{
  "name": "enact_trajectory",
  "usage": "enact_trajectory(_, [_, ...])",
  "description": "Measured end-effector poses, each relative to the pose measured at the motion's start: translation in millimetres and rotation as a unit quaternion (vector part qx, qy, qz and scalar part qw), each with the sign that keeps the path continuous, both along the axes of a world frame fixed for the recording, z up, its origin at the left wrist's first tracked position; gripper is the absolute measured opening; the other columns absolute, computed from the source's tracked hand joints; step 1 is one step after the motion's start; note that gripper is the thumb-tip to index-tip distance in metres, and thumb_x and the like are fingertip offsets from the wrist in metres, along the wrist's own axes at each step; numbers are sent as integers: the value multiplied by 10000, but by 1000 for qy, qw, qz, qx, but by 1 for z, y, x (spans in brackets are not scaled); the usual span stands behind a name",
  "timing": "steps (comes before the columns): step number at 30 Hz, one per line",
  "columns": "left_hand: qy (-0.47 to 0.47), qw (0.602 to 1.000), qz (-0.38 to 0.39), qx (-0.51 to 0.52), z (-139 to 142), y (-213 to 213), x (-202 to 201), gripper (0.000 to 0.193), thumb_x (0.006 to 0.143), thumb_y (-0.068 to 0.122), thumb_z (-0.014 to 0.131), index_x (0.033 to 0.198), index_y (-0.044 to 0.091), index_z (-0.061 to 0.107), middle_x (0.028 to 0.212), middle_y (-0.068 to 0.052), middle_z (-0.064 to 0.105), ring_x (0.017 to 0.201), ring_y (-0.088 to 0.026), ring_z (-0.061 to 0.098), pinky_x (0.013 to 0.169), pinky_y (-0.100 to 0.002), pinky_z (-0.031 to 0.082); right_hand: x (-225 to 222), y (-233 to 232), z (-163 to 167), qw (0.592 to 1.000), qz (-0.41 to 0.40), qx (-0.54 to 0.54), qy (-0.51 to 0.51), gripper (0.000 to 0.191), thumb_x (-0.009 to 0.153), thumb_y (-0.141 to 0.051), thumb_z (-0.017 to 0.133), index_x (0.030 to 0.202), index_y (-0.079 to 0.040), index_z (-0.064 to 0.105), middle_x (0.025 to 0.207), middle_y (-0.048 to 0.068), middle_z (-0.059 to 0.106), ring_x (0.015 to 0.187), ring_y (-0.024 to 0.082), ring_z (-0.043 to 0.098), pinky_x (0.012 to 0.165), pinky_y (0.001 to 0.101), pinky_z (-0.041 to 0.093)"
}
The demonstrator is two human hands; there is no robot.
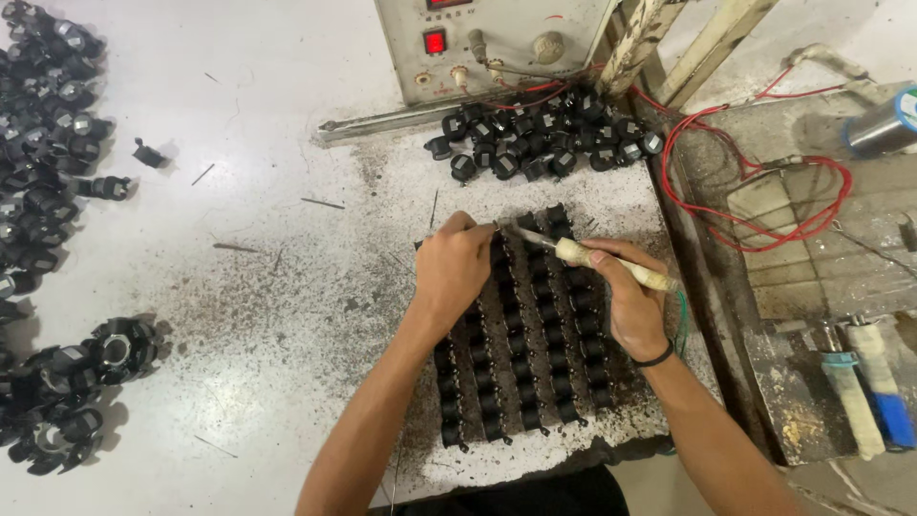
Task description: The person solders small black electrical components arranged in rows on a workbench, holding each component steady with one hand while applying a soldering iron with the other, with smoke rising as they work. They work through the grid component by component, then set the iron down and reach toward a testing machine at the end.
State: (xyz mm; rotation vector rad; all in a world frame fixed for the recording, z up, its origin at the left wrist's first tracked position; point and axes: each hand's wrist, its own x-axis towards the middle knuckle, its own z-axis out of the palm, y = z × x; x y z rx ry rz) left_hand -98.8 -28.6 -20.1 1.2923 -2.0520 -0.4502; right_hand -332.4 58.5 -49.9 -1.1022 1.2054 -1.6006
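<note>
The right hand (626, 296) gripped a soldering iron (592, 260) over the rows of black components (525, 344); the left hand (454, 268), curled closed, perhaps pinched solder wire.

On the desk (267, 287), straight before the person, rows of small parts sit on a tray (521, 334), with the left hand (451, 268) resting on its upper left corner and the right hand (626, 296) over its right side, holding a soldering iron (583, 256) whose tip points left toward the left hand. Behind the tray lies a heap of loose parts (540, 139), and behind that stands a control box (492, 43). Far left lies a bigger pile (48, 143); right of the tray are looped wires (764, 191) and, nearer, two tool handles (864, 392).
</note>
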Motion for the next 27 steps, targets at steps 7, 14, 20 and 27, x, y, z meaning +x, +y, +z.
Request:
enact_trajectory(7, [17, 999, -28, -4, 10, -12, 2, 147, 838, 77, 685, 921, 102, 804, 907, -136, 690, 736, -382, 694, 669, -485, 579, 2, -2, 5, 1000, -8, 2, 9, 219, 977, -3, 590, 1132, 79, 721, 1080, 172, 751, 991, 255, 742, 980, 356, 584])
enact_trajectory(14, [12, 999, -35, -2, 11, -15, 2, 124, 832, 73, 686, 892, 84, 794, 900, -155, 683, 734, -401, 690, 673, -496, 578, 3, -3, 4, 1000, -16, -6, 7, 209, 976, 4, 590, 1118, 85, 720, 1068, 166, 742, 975, 259, 737, 969, 361, 578])
enact_trajectory(20, [10, 999, -37, -5, 14, -14, 0, 96, 853, 87, 690, 838, 59, 781, 876, -159, 677, 709, -414, 681, 652, -511, 566, 4, -3, 9, 1000, 4, -3, 5, 199, 975, 6, 591, 1108, 75, 723, 1054, 153, 733, 962, 258, 738, 960, 361, 579])
enact_trajectory(27, [-33, 998, -50, -8, 15, -12, -5, 88, 825, 49, 686, 760, 12, 734, 893, -144, 674, 665, -371, 687, 637, -452, 587, 3, -2, 7, 999, -22, -22, 5, 189, 983, 0, 598, 1102, 50, 736, 1062, 158, 748, 947, 244, 748, 931, 359, 604])
